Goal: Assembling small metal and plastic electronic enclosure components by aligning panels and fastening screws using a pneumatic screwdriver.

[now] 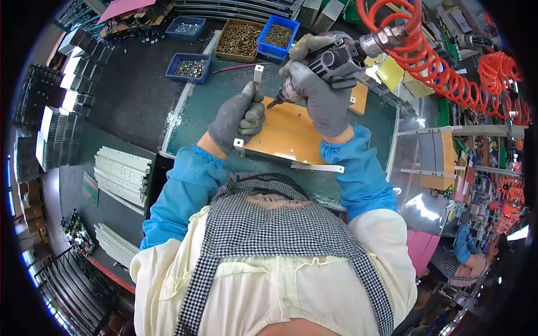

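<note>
An orange-yellow board (288,131) lies on the green bench top in front of me. My left hand (236,119), in a grey glove, is closed on a pale metal bar (258,74) along the board's left edge. The bar's two ends stick out past the glove. My right hand (322,98), also gloved, grips a black and silver air screwdriver (336,63). The tool slants down to the left, its dark bit at the board's upper left, close to my left fingers. Whether the bit touches a screw is too small to tell. Another pale strip (317,167) lies along the near edge.
Blue bins (189,68) and a box of brass-coloured fasteners (240,40) stand at the back. A red coiled hose (448,81) hangs at right. Pale strips (122,173) are stacked at left. Another person (468,260) sits far right.
</note>
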Tool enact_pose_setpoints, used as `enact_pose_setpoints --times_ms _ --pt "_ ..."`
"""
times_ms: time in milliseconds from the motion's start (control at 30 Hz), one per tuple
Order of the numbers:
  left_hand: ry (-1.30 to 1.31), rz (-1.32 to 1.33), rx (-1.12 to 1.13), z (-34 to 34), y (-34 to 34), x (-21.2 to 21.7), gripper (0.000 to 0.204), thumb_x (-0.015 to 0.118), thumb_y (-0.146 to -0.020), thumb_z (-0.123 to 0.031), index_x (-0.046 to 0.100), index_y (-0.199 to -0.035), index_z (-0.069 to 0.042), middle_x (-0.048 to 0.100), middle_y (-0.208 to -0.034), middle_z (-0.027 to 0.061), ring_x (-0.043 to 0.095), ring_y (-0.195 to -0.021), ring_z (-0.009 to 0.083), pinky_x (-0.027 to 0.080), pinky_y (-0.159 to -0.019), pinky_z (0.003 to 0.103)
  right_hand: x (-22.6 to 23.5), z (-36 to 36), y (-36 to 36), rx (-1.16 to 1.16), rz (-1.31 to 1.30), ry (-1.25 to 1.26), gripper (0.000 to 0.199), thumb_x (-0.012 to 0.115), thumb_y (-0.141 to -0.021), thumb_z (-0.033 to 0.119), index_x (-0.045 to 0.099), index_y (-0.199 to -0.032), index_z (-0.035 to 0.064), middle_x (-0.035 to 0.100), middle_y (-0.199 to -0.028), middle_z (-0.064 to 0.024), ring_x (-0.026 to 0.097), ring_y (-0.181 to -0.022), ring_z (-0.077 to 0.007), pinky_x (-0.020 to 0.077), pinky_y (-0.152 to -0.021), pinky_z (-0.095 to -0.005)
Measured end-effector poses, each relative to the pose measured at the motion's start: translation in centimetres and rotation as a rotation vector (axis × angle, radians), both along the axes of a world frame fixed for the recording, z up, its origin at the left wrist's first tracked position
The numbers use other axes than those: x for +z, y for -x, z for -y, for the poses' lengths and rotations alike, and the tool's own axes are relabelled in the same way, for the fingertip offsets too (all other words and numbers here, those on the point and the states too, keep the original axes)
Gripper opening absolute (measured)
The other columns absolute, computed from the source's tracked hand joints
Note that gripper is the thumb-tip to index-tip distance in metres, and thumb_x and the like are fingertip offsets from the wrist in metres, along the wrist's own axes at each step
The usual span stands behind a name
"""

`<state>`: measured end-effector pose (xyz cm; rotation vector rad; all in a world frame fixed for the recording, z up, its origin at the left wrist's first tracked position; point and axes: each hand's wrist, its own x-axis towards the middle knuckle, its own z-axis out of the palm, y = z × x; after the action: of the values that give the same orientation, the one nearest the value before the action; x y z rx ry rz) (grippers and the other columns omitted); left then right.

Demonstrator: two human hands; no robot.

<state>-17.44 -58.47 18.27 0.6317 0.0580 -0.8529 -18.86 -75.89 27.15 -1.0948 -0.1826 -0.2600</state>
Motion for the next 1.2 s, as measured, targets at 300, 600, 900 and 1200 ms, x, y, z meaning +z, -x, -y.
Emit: enact_pose_setpoints --times_ms 300,600,900,1200 --pt "0.085 -0.065 -0.028 -0.4 -0.3 -0.7 0.023 0.041 -0.104 -0.032 0.05 -0.097 -0.012 0.041 -0.063 -0.0031 0.028 -0.045 0.0047 0.024 -0.038 0.018 0.2 -0.6 -0.5 0.101 0.089 0.157 0.037 0.061 -0.082 -0.006 0.052 -0.116 0.0075 0.061 -0.096 -0.0071 0.061 -0.073 -0.0142 0.0492 -0.055 -0.0257" --pt "0.095 -0.081 -0.063 -0.4 -0.4 -0.5 0.025 0.037 -0.104 -0.033 0.049 -0.098 -0.012 0.042 -0.064 -0.003 0.027 -0.045 0.0037 0.023 -0.038 0.017 -0.5 -1.6 -1.9 0.079 0.132 0.427 0.037 0.064 -0.079 -0.007 0.053 -0.113 0.0056 0.062 -0.092 -0.0063 0.064 -0.077 -0.0131 0.0504 -0.057 -0.0243" --pt "0.182 -0.033 -0.028 -0.3 0.3 -1.1 0.022 0.04 -0.092 -0.003 0.049 -0.112 0.001 0.055 -0.105 0.0146 0.058 -0.094 0.0189 0.051 -0.069 0.019 5.6 1.7 -0.8 0.231 0.102 0.171 0.036 0.058 -0.084 0.003 0.051 -0.119 0.0068 0.06 -0.099 -0.0112 0.063 -0.079 -0.0164 0.0546 -0.07 -0.0368" --pt "-0.191 0.056 -0.041 0.3 0.5 1.7 0.029 0.045 -0.095 -0.001 0.044 -0.122 0.01 0.053 -0.121 0.0184 0.058 -0.115 0.0281 0.055 -0.096 0.029 2.8 2.7 2.6 -0.081 0.253 -0.028 0.039 0.054 -0.085 -0.003 0.049 -0.122 0.0057 0.058 -0.104 -0.0096 0.066 -0.083 -0.0204 0.0572 -0.071 -0.0358"
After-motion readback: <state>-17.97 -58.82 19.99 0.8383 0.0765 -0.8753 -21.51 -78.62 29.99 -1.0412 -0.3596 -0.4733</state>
